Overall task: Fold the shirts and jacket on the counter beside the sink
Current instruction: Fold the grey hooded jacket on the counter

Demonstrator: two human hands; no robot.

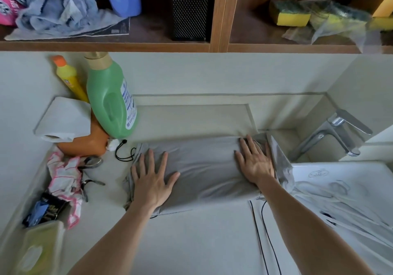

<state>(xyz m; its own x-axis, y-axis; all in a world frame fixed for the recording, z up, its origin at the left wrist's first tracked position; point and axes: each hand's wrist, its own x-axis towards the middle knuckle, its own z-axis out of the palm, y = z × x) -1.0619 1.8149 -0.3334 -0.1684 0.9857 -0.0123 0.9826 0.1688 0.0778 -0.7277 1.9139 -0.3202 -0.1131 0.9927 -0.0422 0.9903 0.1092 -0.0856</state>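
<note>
While the folded grey jacket (202, 168) lies on the bench (202, 242) beside the sink (350, 174), the left hand (152, 182) and right hand (255, 164) press it, fingers (151, 160) straight; the green bottle (108, 96) has an unreadable label (128, 106).

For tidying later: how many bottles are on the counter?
3: a yellow bottle at the wall, a green bottle beside it, an orange bottle lying under the paper roll.

Soft, even daylight; wide-angle distortion bends edges.
</note>
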